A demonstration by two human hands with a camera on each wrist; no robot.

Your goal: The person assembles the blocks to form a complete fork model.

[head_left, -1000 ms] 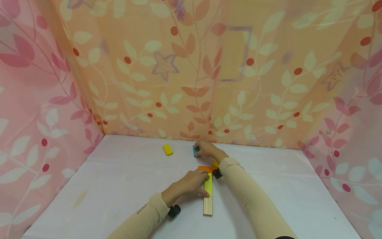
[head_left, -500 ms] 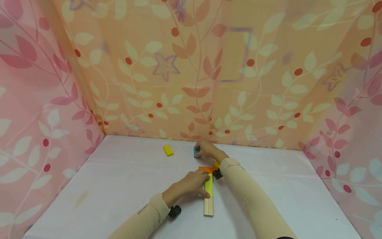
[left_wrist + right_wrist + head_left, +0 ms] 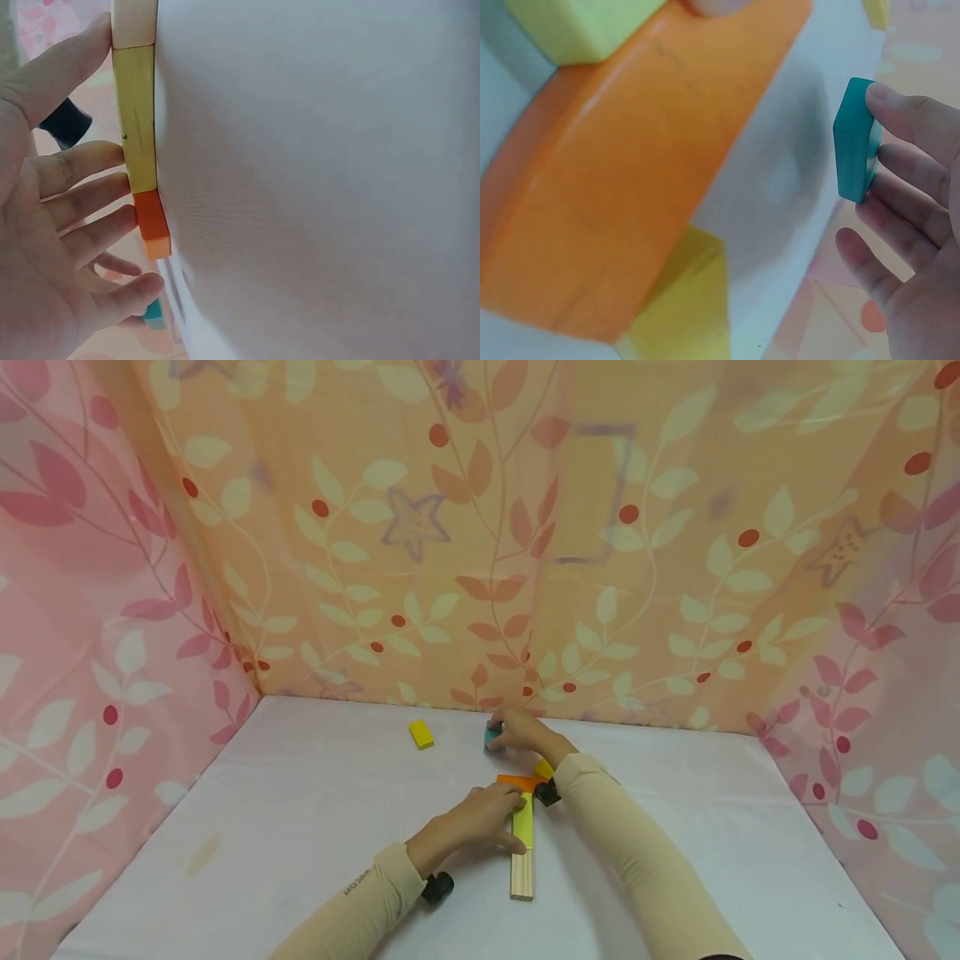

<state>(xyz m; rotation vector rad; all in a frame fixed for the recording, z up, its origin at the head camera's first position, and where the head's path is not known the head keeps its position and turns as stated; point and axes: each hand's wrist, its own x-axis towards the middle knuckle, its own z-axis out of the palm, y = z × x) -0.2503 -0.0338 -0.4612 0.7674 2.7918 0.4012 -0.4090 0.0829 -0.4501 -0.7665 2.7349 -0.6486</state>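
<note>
In the head view a row of wooden blocks runs away from me: a plain wood block, a yellow-green block, and an orange block lying crosswise at the far end. My left hand rests over the row with fingers spread, its fingertips touching the blocks in the left wrist view. Farther back, my right hand holds a teal block between thumb and fingers, at the back of the table. A yellow block lies against the orange one, partly hidden by my right sleeve in the head view.
Another yellow block lies alone at the back, left of the teal one. Patterned fabric walls enclose the white tabletop at the back and both sides. A black wrist camera hangs under the left wrist.
</note>
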